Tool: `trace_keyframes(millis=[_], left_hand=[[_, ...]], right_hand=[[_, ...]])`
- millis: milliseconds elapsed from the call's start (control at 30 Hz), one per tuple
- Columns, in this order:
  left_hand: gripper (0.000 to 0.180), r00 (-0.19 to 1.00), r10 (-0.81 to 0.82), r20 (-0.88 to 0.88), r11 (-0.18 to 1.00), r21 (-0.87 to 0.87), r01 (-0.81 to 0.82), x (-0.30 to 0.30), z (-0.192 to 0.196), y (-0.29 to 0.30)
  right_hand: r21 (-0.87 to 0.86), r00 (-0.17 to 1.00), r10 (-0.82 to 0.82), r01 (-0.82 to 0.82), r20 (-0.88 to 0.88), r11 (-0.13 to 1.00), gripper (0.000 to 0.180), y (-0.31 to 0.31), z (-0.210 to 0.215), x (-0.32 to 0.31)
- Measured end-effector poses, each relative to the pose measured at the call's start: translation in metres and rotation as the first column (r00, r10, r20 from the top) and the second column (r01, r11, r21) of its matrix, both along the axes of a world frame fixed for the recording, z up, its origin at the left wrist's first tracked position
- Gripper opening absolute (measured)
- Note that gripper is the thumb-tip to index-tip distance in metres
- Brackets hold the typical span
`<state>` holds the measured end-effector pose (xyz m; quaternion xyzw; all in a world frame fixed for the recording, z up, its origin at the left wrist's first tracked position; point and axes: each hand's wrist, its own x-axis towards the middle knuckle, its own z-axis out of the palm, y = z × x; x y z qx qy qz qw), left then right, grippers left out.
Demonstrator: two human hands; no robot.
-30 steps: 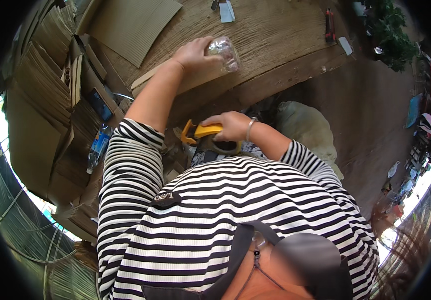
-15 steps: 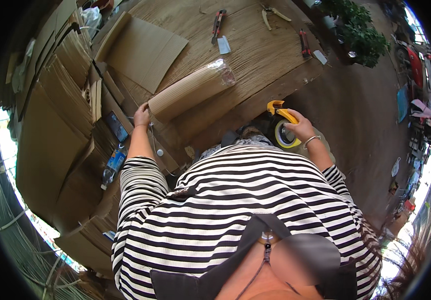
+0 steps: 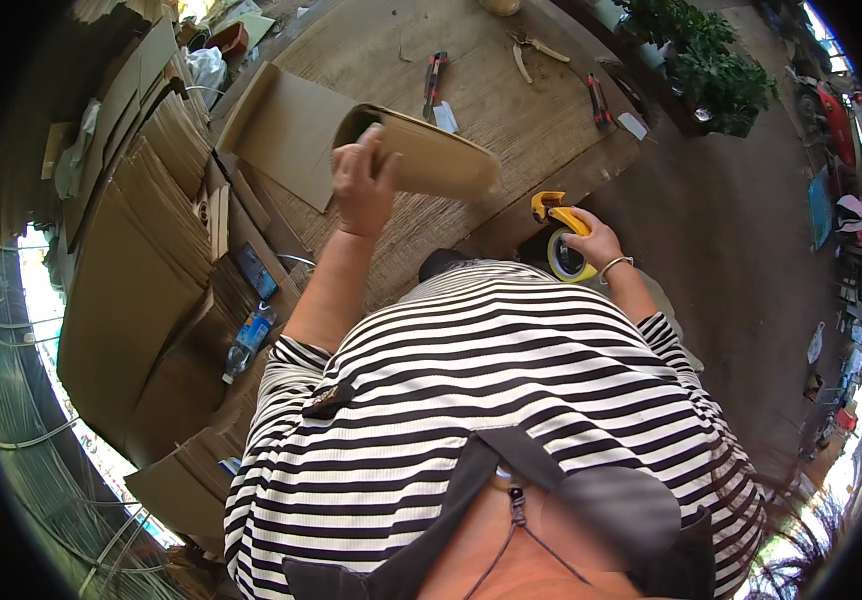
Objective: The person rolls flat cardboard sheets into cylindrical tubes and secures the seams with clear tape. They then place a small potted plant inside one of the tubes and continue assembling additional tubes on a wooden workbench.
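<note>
My left hand (image 3: pixel 363 190) is at the left end of a brown corrugated cardboard roll (image 3: pixel 443 155). Its fingers reach around the rim of the roll's open end and look closed on it, though motion blurs both. The roll lies slantwise over the table, its right end nearer to me. In my right hand (image 3: pixel 601 243) is a yellow tape dispenser (image 3: pixel 579 222) with a roll of tape (image 3: pixel 558 258), held at the table's near edge, to the right. My fingers wrap around its handle. A flat cardboard sheet (image 3: pixel 296 130) with a curled left edge lies behind the left hand.
Two red-and-black utility knives (image 3: pixel 435 78) (image 3: pixel 599 100) and pliers (image 3: pixel 539 58) lie on the wooden table (image 3: pixel 541 130). Stacked cardboard (image 3: pixel 136 270) stands left, beside a phone (image 3: pixel 257 272) and a plastic bottle (image 3: pixel 248 342). A leafy plant (image 3: pixel 706 75) is at the far right.
My left hand has moved up and right with the cardboard roll's left end. The roll has swung round, its open end now showing. The right hand still holds the tape dispenser in nearly the same place.
</note>
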<state>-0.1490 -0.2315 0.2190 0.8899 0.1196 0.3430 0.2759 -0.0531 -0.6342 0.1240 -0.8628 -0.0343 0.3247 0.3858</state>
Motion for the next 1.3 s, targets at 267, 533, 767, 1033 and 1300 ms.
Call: trace_keyframes(millis=[267, 533, 767, 1033, 1300], left_hand=[[0.030, 0.909, -0.415, -0.042, 0.887, 0.206, 0.414, -0.018, 0.029, -0.087], [0.031, 0.982, -0.188, -0.011, 0.982, 0.002, 0.188, -0.019, 0.033, -0.096], [0.036, 0.727, -0.093, -0.680, 0.995, -0.090, 0.043, -0.001, 0.055, -0.090], [0.020, 0.729, -0.104, -0.677, 0.966, -0.242, -0.088, -0.004, 0.074, -0.056], [0.025, 0.782, 0.084, -0.617, 0.967, -0.138, -0.213, -0.041, 0.005, -0.007]], right_hand=[[0.057, 1.000, 0.003, -0.003, 0.002, 0.998, 0.066, -0.018, -0.034, 0.029], [0.090, 0.959, -0.278, 0.283, -0.059, 0.955, 0.084, 0.012, -0.147, 0.081], [0.143, 0.949, -0.300, 0.311, -0.093, 0.940, 0.060, 0.050, -0.186, 0.120], [0.102, 0.970, -0.187, 0.204, -0.155, 0.974, 0.060, 0.048, -0.166, 0.121], [0.138, 0.974, -0.152, 0.176, -0.170, 0.975, 0.056, 0.033, -0.191, 0.138]])
